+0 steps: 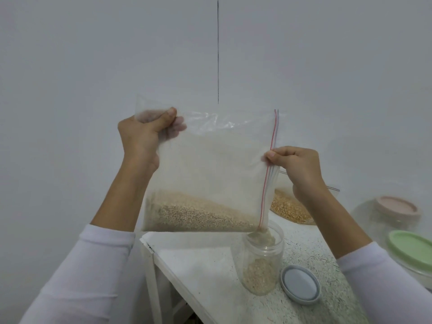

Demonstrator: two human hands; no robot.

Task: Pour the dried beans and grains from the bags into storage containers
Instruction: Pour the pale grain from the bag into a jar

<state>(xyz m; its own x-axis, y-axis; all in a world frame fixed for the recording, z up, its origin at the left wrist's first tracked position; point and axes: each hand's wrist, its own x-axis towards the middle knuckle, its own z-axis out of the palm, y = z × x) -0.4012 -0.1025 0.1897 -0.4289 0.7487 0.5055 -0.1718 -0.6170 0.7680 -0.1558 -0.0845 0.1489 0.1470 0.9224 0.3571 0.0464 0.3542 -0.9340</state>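
A clear zip bag [205,169] held up on its side in both hands above the table [205,272], its red-lined zip edge [268,164] running down the right side. Left hand [142,134], fingers curled, pinches the bag's upper left corner, thumb in front and fingertips showing through the plastic behind. Right hand [297,164] pinches the zip edge about halfway down, between thumb and curled fingers. Pale grain [194,216] lies in a wedge along the bag's lower edge, thinning toward the lower right corner, which hangs at the mouth of an open clear jar [259,258]. A stream of grain falls into the jar, whose bottom part holds grain already. The jar stands upright near the table's front left corner; its grey lid [300,285] lies flat just beside it, to the right. Behind the right hand, toward the table's far edge, a second bag [289,206] of yellow kernels. At the right edge, two clear containers, one with a pink lid [397,205], one with a green lid [413,250]. White sleeves [77,277] cover both forearms
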